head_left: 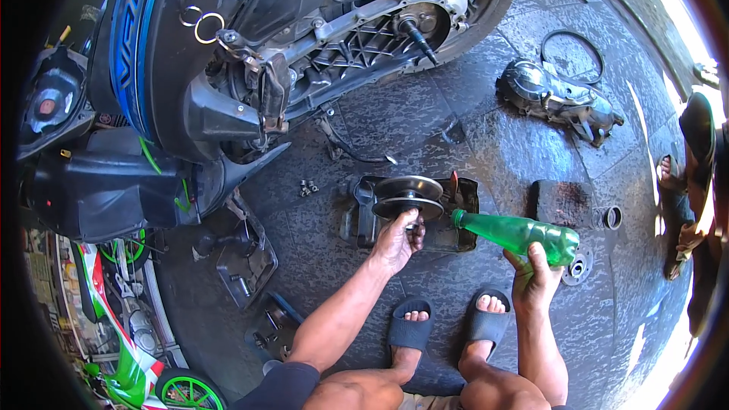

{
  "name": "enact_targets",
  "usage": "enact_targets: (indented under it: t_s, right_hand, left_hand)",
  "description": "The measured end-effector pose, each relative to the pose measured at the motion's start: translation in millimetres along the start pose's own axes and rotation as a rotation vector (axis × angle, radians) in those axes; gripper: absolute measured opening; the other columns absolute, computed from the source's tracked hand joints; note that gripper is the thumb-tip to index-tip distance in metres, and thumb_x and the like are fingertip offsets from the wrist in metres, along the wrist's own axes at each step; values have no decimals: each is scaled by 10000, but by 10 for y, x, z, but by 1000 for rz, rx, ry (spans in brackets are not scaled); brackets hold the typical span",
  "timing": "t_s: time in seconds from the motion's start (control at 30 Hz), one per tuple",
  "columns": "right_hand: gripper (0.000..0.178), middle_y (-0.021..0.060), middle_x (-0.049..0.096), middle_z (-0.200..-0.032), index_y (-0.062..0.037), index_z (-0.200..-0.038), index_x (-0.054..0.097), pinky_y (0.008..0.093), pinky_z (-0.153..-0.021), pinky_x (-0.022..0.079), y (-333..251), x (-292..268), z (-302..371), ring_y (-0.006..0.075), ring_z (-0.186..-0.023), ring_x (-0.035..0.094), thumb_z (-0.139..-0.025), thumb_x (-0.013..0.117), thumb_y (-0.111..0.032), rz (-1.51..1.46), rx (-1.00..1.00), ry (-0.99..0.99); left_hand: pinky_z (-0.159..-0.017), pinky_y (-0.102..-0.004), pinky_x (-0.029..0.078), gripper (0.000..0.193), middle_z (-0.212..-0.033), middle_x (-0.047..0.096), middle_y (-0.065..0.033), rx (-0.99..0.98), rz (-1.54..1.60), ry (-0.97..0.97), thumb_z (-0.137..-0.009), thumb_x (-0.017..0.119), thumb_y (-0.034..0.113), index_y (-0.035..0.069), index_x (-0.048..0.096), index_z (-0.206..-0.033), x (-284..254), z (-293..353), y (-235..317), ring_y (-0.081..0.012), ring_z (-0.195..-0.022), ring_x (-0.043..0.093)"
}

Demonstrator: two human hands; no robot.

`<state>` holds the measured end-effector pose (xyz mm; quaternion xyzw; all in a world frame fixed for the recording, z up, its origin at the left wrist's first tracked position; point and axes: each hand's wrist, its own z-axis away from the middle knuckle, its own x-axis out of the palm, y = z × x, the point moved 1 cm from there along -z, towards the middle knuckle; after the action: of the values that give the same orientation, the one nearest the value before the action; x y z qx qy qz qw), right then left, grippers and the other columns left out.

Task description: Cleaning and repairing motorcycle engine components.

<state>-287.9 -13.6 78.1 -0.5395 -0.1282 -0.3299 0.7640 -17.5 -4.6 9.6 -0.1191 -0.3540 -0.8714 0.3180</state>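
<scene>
Two grips at once: curling left fingers (417,238) under the metal pulley (414,204) near centre, above a black tray (448,239); wrapping right fingers (538,255) around a green bottle (512,233) at four o'clock, apparently aiming toward the pulley, probably now calling for steady tilting.

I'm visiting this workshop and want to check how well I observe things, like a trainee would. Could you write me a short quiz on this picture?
1. Which hand holds the green plastic bottle?
2. True or false: the left hand is empty.
3. What colour are the slide sandals? a) white b) yellow c) dark grey to black

Key:
1. The right hand.
2. False: it holds a two-disc metal pulley.
3. c
</scene>
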Motion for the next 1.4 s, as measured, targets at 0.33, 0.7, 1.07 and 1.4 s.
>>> enact_targets:
  t_s: [0.33,0.7,1.07,1.4]
  right_hand:
    - [644,174,601,-1244,7,-1242,491,408,-993,482,-59,190,118,263,-1144,593,-746,863,-168,461,-273,-300]
    - [607,188,600,-1245,13,-1223,491,427,-999,484,-63,252,163,281,-1175,585,-754,850,-126,639,-377,-278]
    - [339,75,641,-1127,-124,-1161,569,455,-778,609,545,-312,-70,265,-1015,658,-885,733,-231,-312,387,104]
    - [491,56,638,-1055,-130,-1080,609,370,-819,591,739,-948,-239,218,-992,642,-818,744,-523,-373,527,322]
  left_hand:
    - [-883,-362,538,464,-1147,656,-133,-29,224,-199,-933,629,386,35,584,-1234,144,-18,-6,-214,-1027,638]
    - [-918,-399,525,456,-1202,640,-114,-9,320,-417,-880,713,242,69,573,-1278,125,-2,-22,-229,-1108,618]
    - [-1096,-513,398,341,-1158,670,-86,27,408,-444,-708,696,179,114,663,-1041,391,91,-28,-315,-1275,535]
    - [-1140,-490,344,321,-1161,672,-121,-36,455,-549,-753,673,180,93,657,-1062,630,240,-74,-310,-1286,518]
